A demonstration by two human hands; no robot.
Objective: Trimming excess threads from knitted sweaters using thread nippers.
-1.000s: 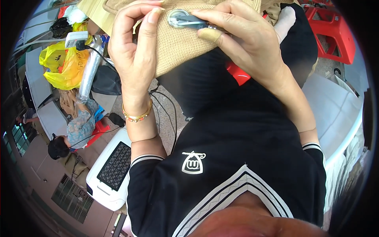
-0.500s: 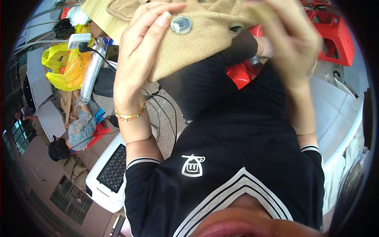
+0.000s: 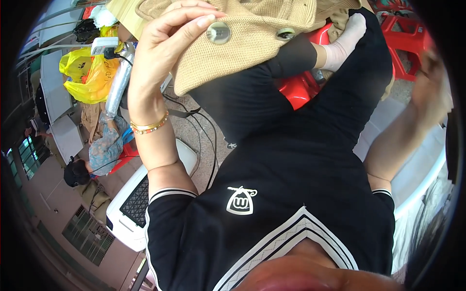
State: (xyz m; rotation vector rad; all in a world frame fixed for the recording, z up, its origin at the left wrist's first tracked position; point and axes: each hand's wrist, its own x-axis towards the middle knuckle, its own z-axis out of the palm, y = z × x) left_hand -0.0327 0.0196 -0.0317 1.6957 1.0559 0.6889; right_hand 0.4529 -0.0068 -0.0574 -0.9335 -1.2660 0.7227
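Observation:
A tan knitted garment with large buttons is draped over my lap at the top of the view. Its edge is pinched between the thumb and fingers of my left hand, right beside a round grey-green button. Farther right along the same edge sits a second, darker button. My right hand is off the cloth, out at the far right with the arm stretched sideways. Motion smears its fingers, so whether they hold anything cannot be made out.
Red plastic stools stand at the upper right, above a pale basin-like surface. To the left are yellow plastic bags, a power strip with cables, and a white appliance. A seated person is farther left.
My right hand has swung from above the garment out to the far right, uncovering the garment's right part and a socked foot. My left hand keeps its pinch, shifted slightly left.

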